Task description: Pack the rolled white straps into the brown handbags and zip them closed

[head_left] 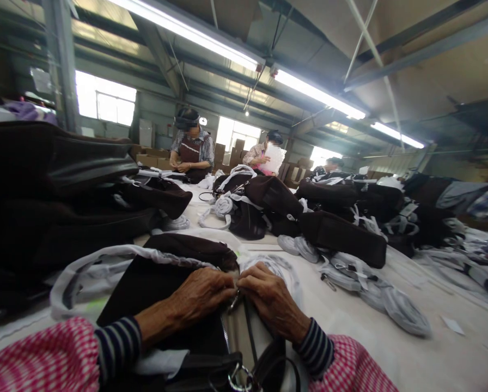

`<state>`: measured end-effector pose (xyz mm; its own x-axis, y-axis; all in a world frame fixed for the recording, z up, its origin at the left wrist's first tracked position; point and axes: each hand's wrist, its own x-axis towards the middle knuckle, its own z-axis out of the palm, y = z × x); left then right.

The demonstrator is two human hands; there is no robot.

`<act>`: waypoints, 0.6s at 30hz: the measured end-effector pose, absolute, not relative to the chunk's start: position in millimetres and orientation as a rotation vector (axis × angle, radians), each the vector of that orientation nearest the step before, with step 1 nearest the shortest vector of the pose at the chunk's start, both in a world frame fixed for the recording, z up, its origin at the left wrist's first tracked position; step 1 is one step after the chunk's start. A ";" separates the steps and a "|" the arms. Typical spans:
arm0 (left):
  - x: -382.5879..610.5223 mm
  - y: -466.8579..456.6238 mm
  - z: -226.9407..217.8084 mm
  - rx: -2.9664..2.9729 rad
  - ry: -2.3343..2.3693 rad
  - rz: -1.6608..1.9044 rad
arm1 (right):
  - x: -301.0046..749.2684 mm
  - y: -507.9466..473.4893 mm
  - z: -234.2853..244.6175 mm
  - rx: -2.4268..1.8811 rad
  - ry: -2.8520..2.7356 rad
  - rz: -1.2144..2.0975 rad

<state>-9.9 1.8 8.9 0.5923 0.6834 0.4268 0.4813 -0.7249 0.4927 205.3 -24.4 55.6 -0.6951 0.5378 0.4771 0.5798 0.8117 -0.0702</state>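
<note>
A dark brown handbag [141, 291] lies in front of me on the white table. Its handle [119, 250], wrapped in white film, arches from the left toward my fingers. My left hand [205, 291] is closed in a pinch at the bag's upper edge, by the handle's end. Facing it, my right hand [270, 299] pinches the same spot, the fingertips of both nearly touching. A small metal fitting [233, 302] shows just below the fingertips; the exact piece between them is hidden. Nearer to me are a dark strap [211, 360] and a silver metal ring [239, 375].
Dark bags [43, 179] are stacked high at my left. More bags [342, 237] and coiled, film-wrapped straps [403, 310] cover the table [391, 359] ahead and to the right. Across it stand co-workers, one person [193, 147] with hands together, another person [266, 155] holding white wrap.
</note>
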 end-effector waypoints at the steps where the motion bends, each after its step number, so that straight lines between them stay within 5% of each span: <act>1: -11.0 1.0 10.5 2.464 0.922 0.880 | 204.9 -24.8 56.0 -0.837 -2.502 -0.115; 13: -17.8 -2.3 27.6 2.203 0.866 1.145 | 195.4 -31.7 59.0 -0.795 -2.369 -0.336; 18: -24.5 -0.4 26.2 2.162 0.804 1.234 | 177.7 -36.1 72.1 -0.912 -2.225 0.133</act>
